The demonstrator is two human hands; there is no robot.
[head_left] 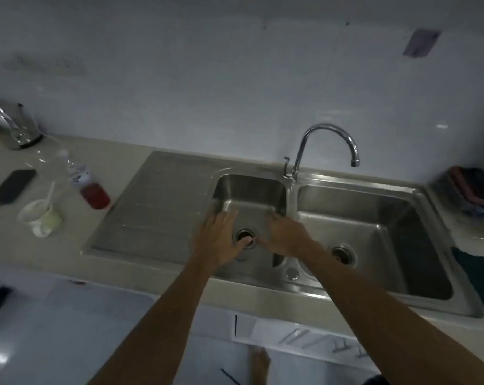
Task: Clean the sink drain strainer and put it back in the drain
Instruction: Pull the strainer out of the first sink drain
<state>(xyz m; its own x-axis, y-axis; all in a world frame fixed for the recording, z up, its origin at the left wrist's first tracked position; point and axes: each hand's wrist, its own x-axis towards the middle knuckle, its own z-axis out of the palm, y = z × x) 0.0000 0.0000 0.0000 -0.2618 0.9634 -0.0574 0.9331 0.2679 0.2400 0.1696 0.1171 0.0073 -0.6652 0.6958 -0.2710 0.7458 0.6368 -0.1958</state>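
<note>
Both hands are inside the smaller basin of a steel double sink, the one to the left of the tap. The drain sits in that basin's floor as a dark ring with a metal rim; whether the strainer is seated in it cannot be told, as the view is dim and blurred.

The left hand lies just left of the drain, fingers spread, with the thumb reaching over the drain's rim and touching it. It holds nothing visible.

The right hand lies just right of the drain, fingers loosely curled downward; whether they are pinching anything cannot be told.

The larger basin, right of the tap, has its own drain with a metal fitting in place. Left of the tap, beyond the ribbed draining board, the counter carries a red-based bottle, a white cup and a dark phone.
</note>
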